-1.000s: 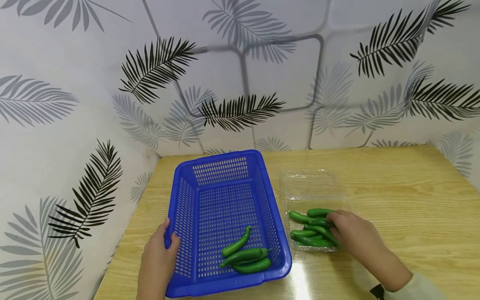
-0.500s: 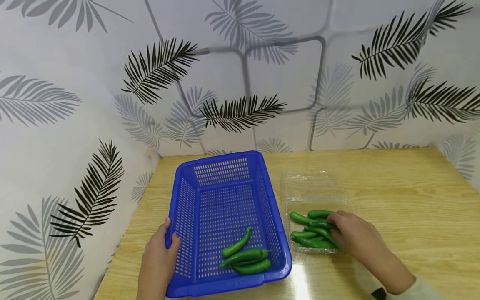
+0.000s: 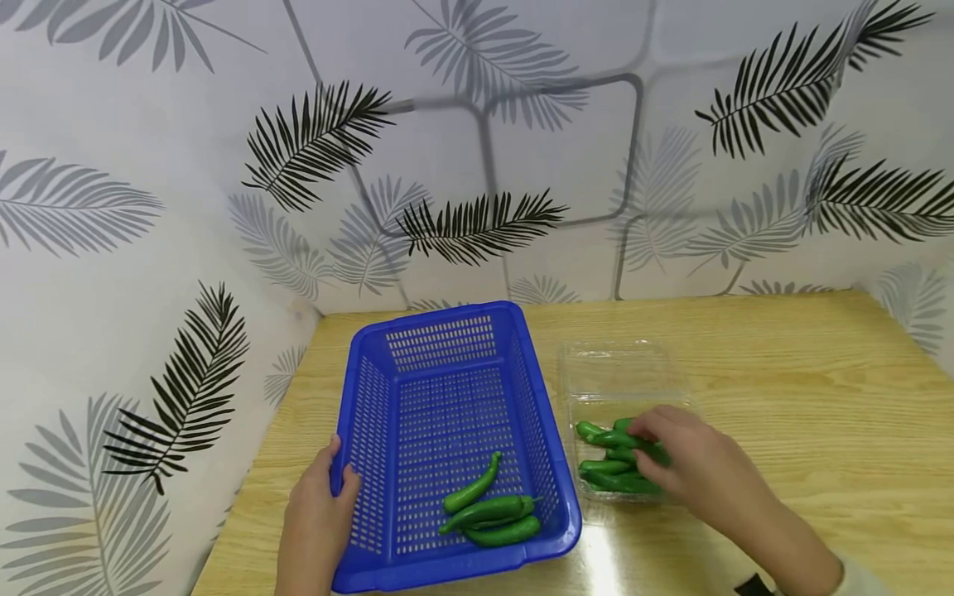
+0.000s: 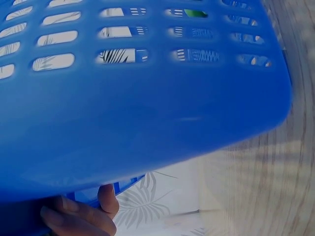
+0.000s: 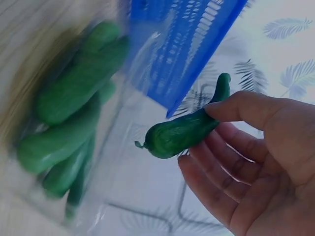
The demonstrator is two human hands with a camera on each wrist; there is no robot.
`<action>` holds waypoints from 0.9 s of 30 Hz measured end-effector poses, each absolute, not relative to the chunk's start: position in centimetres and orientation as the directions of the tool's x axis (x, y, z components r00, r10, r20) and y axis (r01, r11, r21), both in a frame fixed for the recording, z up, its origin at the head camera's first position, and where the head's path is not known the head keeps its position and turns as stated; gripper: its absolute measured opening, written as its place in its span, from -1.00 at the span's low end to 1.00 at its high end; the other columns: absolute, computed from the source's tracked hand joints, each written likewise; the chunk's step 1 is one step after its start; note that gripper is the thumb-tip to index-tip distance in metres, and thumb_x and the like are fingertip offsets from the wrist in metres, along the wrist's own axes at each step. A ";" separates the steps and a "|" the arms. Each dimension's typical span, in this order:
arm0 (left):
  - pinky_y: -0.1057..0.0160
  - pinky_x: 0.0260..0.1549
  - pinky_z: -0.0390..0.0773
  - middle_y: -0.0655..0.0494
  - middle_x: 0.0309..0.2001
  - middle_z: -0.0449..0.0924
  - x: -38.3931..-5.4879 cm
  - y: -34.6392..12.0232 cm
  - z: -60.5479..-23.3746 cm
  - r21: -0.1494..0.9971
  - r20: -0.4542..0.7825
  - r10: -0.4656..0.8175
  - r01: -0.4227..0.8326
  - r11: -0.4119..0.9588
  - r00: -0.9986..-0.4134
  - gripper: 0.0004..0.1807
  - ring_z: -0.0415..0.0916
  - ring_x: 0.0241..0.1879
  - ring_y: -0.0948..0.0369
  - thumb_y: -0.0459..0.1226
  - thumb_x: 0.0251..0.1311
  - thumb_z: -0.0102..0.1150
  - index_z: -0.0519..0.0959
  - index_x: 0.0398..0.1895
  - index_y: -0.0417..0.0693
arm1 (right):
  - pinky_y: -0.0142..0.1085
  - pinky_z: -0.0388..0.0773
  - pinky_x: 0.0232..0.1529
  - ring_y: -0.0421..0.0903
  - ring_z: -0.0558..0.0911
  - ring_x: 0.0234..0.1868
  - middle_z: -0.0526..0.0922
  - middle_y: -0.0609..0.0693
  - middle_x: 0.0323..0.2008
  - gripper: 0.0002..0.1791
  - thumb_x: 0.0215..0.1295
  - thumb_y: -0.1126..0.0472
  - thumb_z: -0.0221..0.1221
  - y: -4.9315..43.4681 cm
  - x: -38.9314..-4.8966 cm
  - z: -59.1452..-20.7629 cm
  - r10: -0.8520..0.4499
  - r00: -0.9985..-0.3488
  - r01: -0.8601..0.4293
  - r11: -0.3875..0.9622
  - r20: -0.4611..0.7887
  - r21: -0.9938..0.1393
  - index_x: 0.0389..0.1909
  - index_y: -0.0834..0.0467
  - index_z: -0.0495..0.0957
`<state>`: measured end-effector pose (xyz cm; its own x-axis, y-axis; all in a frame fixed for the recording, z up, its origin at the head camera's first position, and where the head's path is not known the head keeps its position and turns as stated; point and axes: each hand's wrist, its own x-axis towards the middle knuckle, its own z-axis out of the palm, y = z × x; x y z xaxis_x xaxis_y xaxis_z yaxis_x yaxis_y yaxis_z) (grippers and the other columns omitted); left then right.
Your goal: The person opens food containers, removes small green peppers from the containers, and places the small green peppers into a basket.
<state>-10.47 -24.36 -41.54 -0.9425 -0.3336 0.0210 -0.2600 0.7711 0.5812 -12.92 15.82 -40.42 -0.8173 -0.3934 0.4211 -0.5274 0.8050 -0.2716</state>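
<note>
Right hand [image 3: 696, 468] pinching a green pepper [image 5: 174, 135], left hand [image 3: 316, 513] gripping the blue basket [image 3: 455, 573], we should keep the pinch light.

Head cam's bright and pretty even, with a white glare streak on the table [image 3: 805, 397] just off the near right corner of the basket [image 3: 552, 447]. Left wrist is dimmer and bluish, basket wall kinda soft, left hand [image 4: 86, 220] in shadow. Right wrist: held pepper [image 5: 179, 133] looks fairly sharp, but the piled peppers [image 5: 61, 142] are blurry.
</note>
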 end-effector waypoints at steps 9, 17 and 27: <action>-0.17 0.11 0.24 -0.28 0.25 0.28 -10.5 -24.4 -41.7 0.577 0.009 -0.335 -0.268 0.771 -0.942 -0.42 0.26 0.21 -0.17 -0.23 0.28 -0.12 0.19 0.36 -0.23 | -0.38 0.55 -0.40 -0.29 0.55 -0.31 0.55 -0.24 -0.32 -0.74 -0.10 0.21 0.32 12.5 -12.0 -39.6 -0.485 -0.707 -0.657 0.720 0.515 -0.224 -0.30 -0.01 0.60; -0.16 0.11 0.25 -0.25 0.26 0.28 -10.6 -24.4 -42.0 0.581 0.012 -0.346 -0.275 0.766 -0.938 -0.42 0.26 0.21 -0.15 -0.23 0.28 -0.12 0.19 0.36 -0.22 | -0.49 0.46 -0.46 -0.33 0.47 -0.33 0.51 -0.24 -0.31 -0.74 -0.07 0.24 0.31 9.4 -11.7 -39.1 -0.558 -0.640 -0.745 0.618 0.529 -0.250 -0.29 -0.02 0.59; -0.16 0.11 0.26 -0.26 0.24 0.30 -10.6 -24.4 -42.0 0.579 0.030 -0.341 -0.262 0.772 -0.939 -0.43 0.28 0.20 -0.15 -0.23 0.27 -0.11 0.21 0.34 -0.23 | -0.44 0.48 -0.36 -0.28 0.48 -0.33 0.51 -0.22 -0.33 -0.76 -0.04 0.27 0.32 6.6 -11.8 -38.7 -0.637 -0.531 -0.832 0.517 0.559 -0.201 -0.29 0.01 0.59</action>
<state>-10.62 -24.39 -41.95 -0.9394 -0.3415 0.0304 -0.2620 0.7722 0.5789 -11.83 6.56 -38.72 -0.5309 -0.6365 0.5594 -0.8319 0.5173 -0.2009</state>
